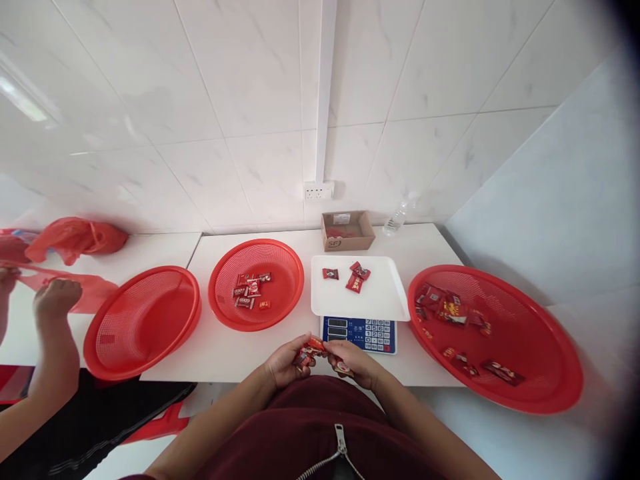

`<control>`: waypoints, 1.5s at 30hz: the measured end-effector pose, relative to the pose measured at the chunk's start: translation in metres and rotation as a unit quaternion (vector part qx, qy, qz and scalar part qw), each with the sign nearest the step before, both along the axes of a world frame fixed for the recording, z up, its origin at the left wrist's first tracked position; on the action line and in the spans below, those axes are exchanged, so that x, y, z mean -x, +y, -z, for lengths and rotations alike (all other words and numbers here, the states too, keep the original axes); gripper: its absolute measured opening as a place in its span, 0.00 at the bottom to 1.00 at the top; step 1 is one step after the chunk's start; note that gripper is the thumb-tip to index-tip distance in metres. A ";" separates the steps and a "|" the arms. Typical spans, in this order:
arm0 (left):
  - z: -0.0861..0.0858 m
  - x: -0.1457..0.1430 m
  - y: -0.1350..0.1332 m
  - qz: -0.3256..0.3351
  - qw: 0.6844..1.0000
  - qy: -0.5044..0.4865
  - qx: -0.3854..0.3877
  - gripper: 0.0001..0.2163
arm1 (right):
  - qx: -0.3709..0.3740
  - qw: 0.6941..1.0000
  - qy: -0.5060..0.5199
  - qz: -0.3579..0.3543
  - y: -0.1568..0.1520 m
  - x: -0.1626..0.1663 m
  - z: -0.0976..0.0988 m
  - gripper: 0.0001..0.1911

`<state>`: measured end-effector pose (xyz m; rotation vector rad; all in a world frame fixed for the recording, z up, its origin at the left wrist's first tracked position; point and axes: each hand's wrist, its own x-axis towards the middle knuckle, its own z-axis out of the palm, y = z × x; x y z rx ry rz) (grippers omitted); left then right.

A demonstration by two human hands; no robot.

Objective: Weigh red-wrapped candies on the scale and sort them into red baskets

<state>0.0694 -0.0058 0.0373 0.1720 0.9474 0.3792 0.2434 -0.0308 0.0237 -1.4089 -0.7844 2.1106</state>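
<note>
A white table runs along a tiled wall, with a second white table joined at its left. Standing on the main one, near its left end, is a round red middle basket. To its right, a blue scale carries a white pan. At the far edge, behind the pan, sits an open cardboard box, with a clear bottle upright to its right. The left basket, also red, lies across the seam. A large right basket overhangs the right edge. A red bag rests far left, on the second table.
</note>
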 end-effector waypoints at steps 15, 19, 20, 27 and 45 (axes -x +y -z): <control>0.001 -0.004 -0.013 0.083 0.977 0.148 -0.127 0.26 | -0.229 0.944 -0.205 -0.121 -0.005 0.003 -0.012 0.16; 0.005 -0.004 -0.014 0.108 0.970 0.147 -0.160 0.27 | -0.256 0.932 -0.227 -0.122 -0.006 0.005 -0.011 0.12; 0.005 -0.004 -0.015 0.115 0.969 0.141 -0.169 0.27 | -0.268 0.927 -0.235 -0.117 -0.006 0.006 -0.010 0.11; 0.000 -0.002 -0.015 0.118 0.968 0.129 -0.177 0.26 | -0.223 0.941 -0.255 0.010 0.010 -0.010 0.005 0.11; -0.006 0.008 -0.015 0.060 0.982 0.103 -0.150 0.23 | 0.041 0.969 0.017 0.243 0.013 -0.036 0.016 0.11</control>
